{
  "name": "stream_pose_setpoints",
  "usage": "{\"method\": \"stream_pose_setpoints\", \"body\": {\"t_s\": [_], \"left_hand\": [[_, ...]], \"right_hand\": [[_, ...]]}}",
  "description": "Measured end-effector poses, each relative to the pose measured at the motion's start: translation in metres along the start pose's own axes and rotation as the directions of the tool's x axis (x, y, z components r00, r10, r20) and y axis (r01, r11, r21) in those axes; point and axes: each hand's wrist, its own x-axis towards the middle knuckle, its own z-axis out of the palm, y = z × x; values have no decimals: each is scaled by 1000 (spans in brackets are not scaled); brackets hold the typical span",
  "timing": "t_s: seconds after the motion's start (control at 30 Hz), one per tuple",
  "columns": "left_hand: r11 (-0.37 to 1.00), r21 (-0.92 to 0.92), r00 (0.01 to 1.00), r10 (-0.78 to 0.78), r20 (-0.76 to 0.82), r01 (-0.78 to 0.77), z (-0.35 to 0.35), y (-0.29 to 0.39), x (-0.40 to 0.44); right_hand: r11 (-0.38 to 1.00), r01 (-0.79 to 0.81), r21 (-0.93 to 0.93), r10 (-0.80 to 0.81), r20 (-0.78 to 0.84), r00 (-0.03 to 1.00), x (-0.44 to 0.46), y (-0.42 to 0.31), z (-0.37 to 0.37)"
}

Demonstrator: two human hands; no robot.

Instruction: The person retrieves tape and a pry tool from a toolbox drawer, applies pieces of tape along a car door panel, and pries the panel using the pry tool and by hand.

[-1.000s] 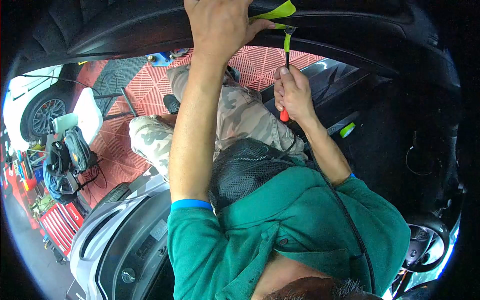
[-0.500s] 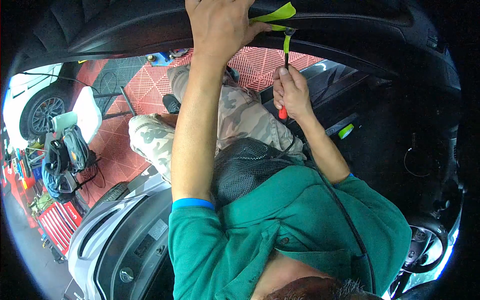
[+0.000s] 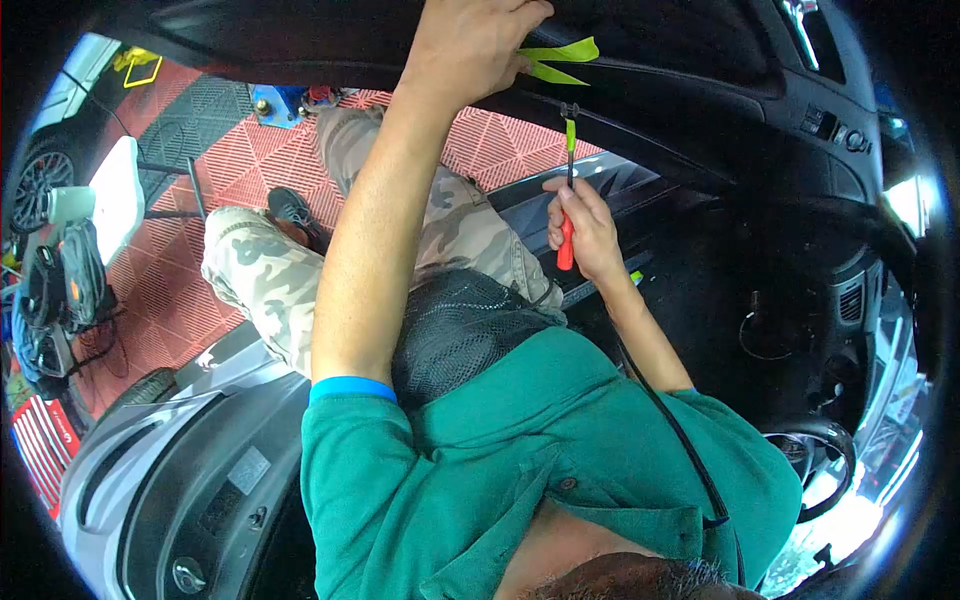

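Note:
My left hand (image 3: 475, 50) grips the upper part of a black trim panel (image 3: 330, 50), fingers curled and thumb beside two strips of yellow-green tape (image 3: 565, 50). The tape ends fan out to the right of the fingertips. Lower and to the right, my right hand (image 3: 588, 228) is closed around a red-handled pry tool (image 3: 567, 243). Its thin dark shaft points up and is wrapped in yellow-green tape near the end. A small dark piece (image 3: 570, 110) sits at the tip, close to the panel's lower edge; whether it is a clip or the tool's fork I cannot tell.
Red and grey floor tiles (image 3: 200, 320) lie at the left, with a stool (image 3: 118, 200), bags (image 3: 80, 270) and a red tool chest (image 3: 45, 445). A grey car part (image 3: 150, 450) is at lower left. A steering wheel (image 3: 835, 460) shows at the right.
The view has shifted. The tool's tip has moved down, away from the tape strips it was beside, and more of the red handle shows. My left hand's thumb has drawn in.

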Motion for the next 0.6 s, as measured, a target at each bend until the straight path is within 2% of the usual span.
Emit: {"method": "stream_pose_setpoints", "body": {"t_s": [0.1,0.13,0.23,0.37,0.47,0.57,0.6], "left_hand": [[996,-84,1000,-14,-22,12,-3,0,-4],[996,-93,1000,-20,-17,18,-4,0,-5],[992,-121,999,-32,-12,30,-10,0,-10],[995,-98,999,-34,-17,32,-19,0,-18],[991,-129,997,-28,-76,18,-25,-1,-25],[990,-140,994,-17,-110,2,-24,-3,-28],[992,-127,994,-9,-108,-4,-25,-3,-27]], "right_hand": [[949,141,-283,-142,16,990,-15,-18,2],[947,151,-284,-131,88,987,-18,-23,-7],[912,223,-343,-206,84,975,-31,-49,-1],[920,261,-293,-241,102,965,-51,-86,22],[887,288,-362,-260,126,957,-60,-89,27],[878,290,-381,-279,85,956,-65,-89,37],[874,324,-363,-303,116,946,-64,-90,40]]}}
